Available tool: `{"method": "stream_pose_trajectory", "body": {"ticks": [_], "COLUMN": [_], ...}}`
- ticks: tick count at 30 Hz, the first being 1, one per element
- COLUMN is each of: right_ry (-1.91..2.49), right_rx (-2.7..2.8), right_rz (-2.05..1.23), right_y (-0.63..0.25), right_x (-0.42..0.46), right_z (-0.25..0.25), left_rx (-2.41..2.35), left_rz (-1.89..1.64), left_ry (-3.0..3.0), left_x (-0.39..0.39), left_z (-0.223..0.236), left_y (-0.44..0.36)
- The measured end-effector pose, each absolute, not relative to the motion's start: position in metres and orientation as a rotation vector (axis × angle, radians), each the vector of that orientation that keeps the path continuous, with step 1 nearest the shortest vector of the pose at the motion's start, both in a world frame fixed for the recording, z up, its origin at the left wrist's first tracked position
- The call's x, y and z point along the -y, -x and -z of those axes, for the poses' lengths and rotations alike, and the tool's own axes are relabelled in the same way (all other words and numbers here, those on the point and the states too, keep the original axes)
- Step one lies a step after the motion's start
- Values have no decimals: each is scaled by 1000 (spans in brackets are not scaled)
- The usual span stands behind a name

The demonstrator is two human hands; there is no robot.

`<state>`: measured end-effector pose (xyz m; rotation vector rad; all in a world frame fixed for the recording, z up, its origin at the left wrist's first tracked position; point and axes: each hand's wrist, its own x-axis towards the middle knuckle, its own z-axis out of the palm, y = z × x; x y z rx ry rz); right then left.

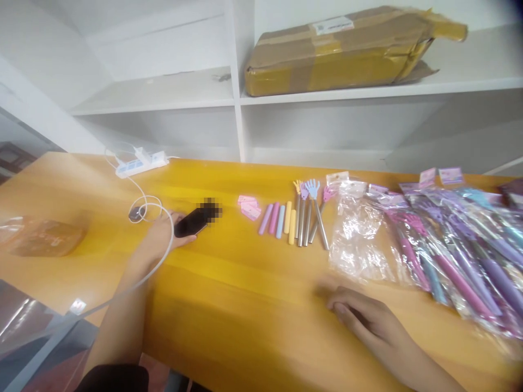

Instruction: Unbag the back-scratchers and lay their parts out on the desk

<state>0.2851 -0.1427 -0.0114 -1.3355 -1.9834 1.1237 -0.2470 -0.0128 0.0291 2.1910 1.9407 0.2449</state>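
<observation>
My left hand [163, 235] reaches across the wooden table [245, 283] and grips the near end of a black phone [195, 220] that lies on the tabletop. A white cable [152, 207] runs over my left wrist. My right hand [368, 321] rests palm down on the table near the front edge, fingers loosely curled and holding nothing. Beyond it lie several pastel handles [280, 219] and several metal rods with small hand-shaped tips [310, 215]. A heap of the same items packed in clear bags [445, 239] covers the right side.
A white power strip [141, 162] sits at the back left with its cable looping forward. Small pink cards [249, 208] lie beside the handles. A crumpled clear bag [41, 235] sits at the far left. White shelves behind hold a taped cardboard parcel [347, 51].
</observation>
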Motion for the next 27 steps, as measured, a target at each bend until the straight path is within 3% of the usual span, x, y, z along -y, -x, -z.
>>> {"method": "stream_pose_trajectory", "body": {"ticks": [27], "right_ry": [1286], "right_rx": [2003], "right_rz": [-1128], "right_y": [-285], "right_x": [142], "right_z": [8], "left_rx": [-1953], "left_rz": [-218], "left_ry": [-2315], "left_x": [6], "left_z": [-16], "left_y": [255]}}
